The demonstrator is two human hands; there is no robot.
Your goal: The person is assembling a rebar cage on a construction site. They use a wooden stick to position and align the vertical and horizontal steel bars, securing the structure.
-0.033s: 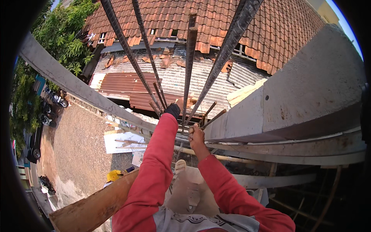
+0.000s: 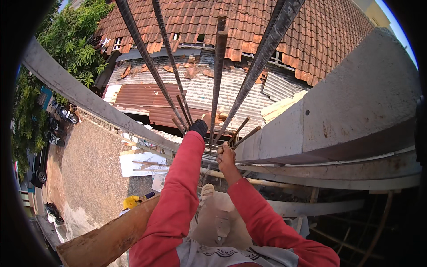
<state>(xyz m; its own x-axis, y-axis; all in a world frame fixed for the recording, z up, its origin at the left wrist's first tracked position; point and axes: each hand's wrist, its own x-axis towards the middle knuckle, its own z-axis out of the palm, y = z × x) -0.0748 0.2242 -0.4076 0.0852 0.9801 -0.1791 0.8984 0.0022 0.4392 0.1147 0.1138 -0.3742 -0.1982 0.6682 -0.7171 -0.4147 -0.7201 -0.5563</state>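
Upright ribbed steel bars (image 2: 218, 71) rise in a cluster in front of me, spreading apart toward the top. My left hand (image 2: 209, 119), with a black band at the wrist, reaches in among them. A bar crosses in front of it and hides most of its fingers. Nearer to me, my right hand (image 2: 226, 156) is closed in a fist beside the bars' lower ends. What it grips is too small to make out. Short rusty bar ends (image 2: 247, 136) stick up just right of my hands.
A thick grey concrete beam (image 2: 329, 115) runs off to the right, a narrower one (image 2: 106, 104) to the left. A wooden board (image 2: 106, 231) lies at lower left. Far below are paved ground (image 2: 89, 155) and a yellow-helmeted person (image 2: 131, 202). A tiled roof (image 2: 329, 40) lies beyond.
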